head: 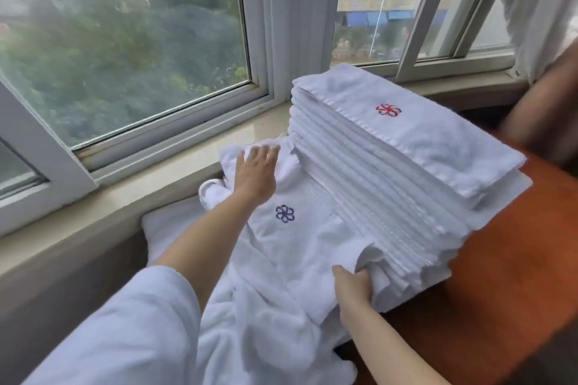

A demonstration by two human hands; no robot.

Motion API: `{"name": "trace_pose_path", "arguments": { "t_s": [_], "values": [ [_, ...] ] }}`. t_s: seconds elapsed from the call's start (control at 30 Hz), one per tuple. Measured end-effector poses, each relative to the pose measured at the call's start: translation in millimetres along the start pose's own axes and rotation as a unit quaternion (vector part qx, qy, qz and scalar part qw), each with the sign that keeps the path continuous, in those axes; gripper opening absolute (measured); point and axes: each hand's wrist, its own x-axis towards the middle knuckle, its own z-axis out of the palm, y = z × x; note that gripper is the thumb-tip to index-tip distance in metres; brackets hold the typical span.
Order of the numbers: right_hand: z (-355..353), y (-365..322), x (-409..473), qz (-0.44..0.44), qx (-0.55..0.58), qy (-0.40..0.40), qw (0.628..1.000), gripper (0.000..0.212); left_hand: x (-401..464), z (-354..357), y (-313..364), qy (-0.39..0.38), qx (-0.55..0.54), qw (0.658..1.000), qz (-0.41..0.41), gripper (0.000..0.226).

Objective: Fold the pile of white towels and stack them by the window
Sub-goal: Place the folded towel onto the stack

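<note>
A tall stack of folded white towels stands by the window, its top towel marked with a red emblem. Left of it lies a loose white towel with a blue emblem, spread over a rumpled pile of white towels. My left hand rests flat with straight fingers on the far end of the loose towel, near the sill. My right hand grips the towel's near right corner, beside the foot of the stack.
A beige stone window sill runs below the sliding windows. An orange-brown table surface carries the stack. A white curtain hangs at the far right, with a person's arm below it.
</note>
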Motion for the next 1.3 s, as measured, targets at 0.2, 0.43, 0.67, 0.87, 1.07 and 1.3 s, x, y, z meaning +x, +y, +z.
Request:
{"name": "trace_pose_path", "arguments": {
  "t_s": [0.2, 0.43, 0.67, 0.87, 1.07, 1.3],
  "values": [
    [-22.5, 23.6, -7.8, -0.087, -0.098, 0.027, 0.991, 0.034, -24.2, 63.7, 1.7, -0.191, -0.012, 0.981, 0.027, 0.060],
    [-33.9, 39.1, -19.4, -0.092, -0.196, 0.101, 0.971, 0.026, -36.0, 79.7, 6.2, -0.188, 0.014, 0.981, 0.034, 0.081],
    [-26.9, 25.8, 4.2, -0.450, -0.458, 0.126, 0.756, 0.054, -51.3, 65.7, 23.9, -0.226, 0.001, 0.972, 0.069, 0.055],
    [-35.4, 38.0, 23.6, -0.495, -0.603, 0.024, 0.625, 0.050, -95.7, 68.4, 45.9, -0.249, -0.043, 0.967, 0.037, 0.054],
    [-37.8, 46.4, 38.7, -0.367, -0.674, -0.147, 0.625, 0.089, -107.6, 86.1, 55.5, -0.239, -0.086, 0.967, 0.007, 0.053],
    [-27.0, 24.3, 28.8, -0.283, -0.673, -0.177, 0.660, 0.071, -110.9, 43.2, 28.5, -0.172, -0.308, 0.933, -0.067, 0.057]
  ]
}}
